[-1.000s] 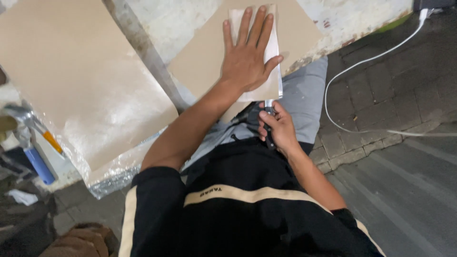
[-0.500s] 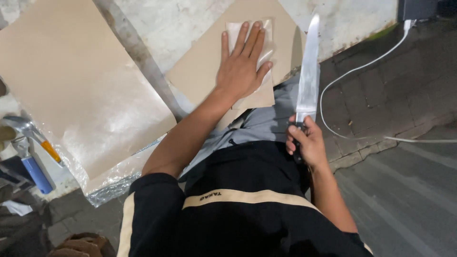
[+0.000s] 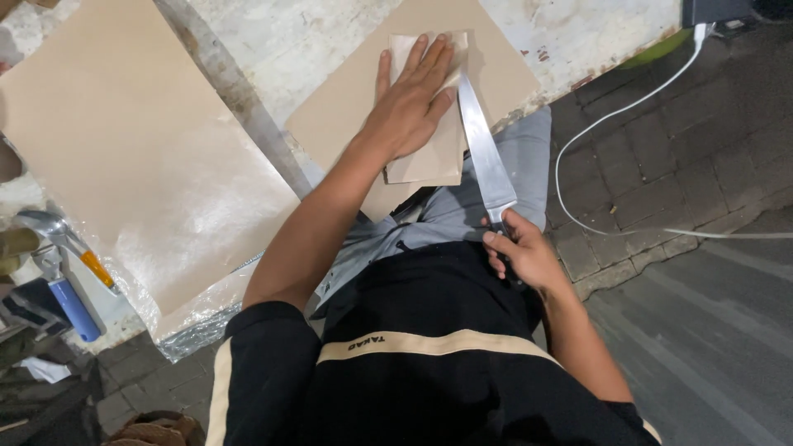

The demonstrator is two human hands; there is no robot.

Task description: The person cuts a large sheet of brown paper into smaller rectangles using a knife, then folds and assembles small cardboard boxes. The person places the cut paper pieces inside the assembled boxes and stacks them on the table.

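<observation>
My left hand [image 3: 410, 97] lies flat, fingers spread, on a folded piece of tan paper [image 3: 431, 157] that rests on a larger tan sheet [image 3: 330, 132] on the worn white table [image 3: 273, 41]. My right hand [image 3: 520, 252] grips the handle of a long steel knife [image 3: 483, 157]. The blade runs up along the right edge of the folded paper, its tip beside my left fingers.
A big tan sheet on shiny plastic film [image 3: 132, 165] covers the left of the table. Spoons and a blue-handled tool [image 3: 62, 264] lie at the far left. A white cable [image 3: 611, 116] runs across the paved ground on the right.
My right hand lifted the knife from my lap and has brought the blade left and down against the folded paper's right edge. The left hand stays pressed on the paper.
</observation>
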